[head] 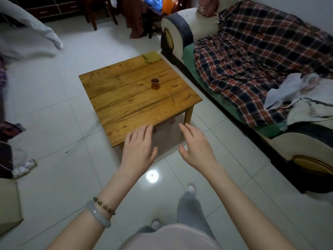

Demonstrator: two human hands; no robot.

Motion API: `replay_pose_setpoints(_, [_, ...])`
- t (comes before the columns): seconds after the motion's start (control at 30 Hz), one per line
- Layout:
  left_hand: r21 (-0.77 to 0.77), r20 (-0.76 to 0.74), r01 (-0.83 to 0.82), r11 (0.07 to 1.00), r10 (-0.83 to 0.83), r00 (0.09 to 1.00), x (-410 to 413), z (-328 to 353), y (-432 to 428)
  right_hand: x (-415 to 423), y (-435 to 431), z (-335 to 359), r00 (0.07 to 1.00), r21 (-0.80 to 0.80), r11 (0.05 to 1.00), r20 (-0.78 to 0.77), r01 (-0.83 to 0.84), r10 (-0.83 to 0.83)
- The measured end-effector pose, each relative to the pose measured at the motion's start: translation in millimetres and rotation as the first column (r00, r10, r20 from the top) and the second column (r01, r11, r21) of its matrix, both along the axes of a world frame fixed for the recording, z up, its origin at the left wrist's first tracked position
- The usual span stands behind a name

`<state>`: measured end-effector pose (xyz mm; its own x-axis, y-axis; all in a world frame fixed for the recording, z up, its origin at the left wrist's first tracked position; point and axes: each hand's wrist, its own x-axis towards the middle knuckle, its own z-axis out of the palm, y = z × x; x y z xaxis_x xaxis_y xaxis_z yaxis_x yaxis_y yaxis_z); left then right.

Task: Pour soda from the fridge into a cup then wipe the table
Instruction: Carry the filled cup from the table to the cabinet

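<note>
A low wooden table [126,98] stands on the tiled floor in front of me. A small clear cup [155,83] holding dark soda sits upright right of the table's middle. A yellow-green cloth [151,57] lies on the far right corner of the table. My left hand [139,146] is stretched out over the table's near corner, palm down, fingers apart, holding nothing. My right hand [195,144] hovers beside it over the floor, also empty with fingers spread. Neither hand touches the cup or the cloth. No soda bottle or fridge is visible.
A sofa [255,69] with a plaid blanket runs along the right, close to the table. Chairs and a dark cabinet [54,8] stand at the back. Clothes and bags lie at the left edge. Glossy white floor tiles [63,177] surround the table.
</note>
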<state>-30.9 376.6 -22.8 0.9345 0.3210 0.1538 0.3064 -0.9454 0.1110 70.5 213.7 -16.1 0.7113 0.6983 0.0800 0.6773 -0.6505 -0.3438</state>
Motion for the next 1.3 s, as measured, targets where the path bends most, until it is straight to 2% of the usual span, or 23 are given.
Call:
replay_pose_setpoints(0.23, [-0.010,-0.022,-0.097,0.995,0.097,0.995,106,-14,21,121,29,-9,0.995,-0.004,0.995,-0.009,-0.100,0.100])
replay_pose_setpoints(0.6, [-0.113,-0.054,-0.309,0.944,0.304,0.951,255,-29,41,306,74,-12,0.953,-0.036,0.953,-0.039,-0.301,0.299])
replay_pose_setpoints(1.07, [-0.182,-0.098,-0.399,0.899,0.387,0.917,376,-52,143,438,195,-38,0.921,-0.046,0.926,-0.126,-0.376,0.368])
replay_pose_setpoints(1.2, [-0.254,-0.104,-0.411,0.875,0.398,0.912,404,-63,182,468,234,-48,0.912,-0.052,0.924,-0.188,-0.379,0.364])
replay_pose_setpoints(1.3, [-0.370,-0.101,-0.405,0.836,0.398,0.912,421,-72,210,487,259,-58,0.905,-0.016,0.933,-0.248,-0.359,0.344])
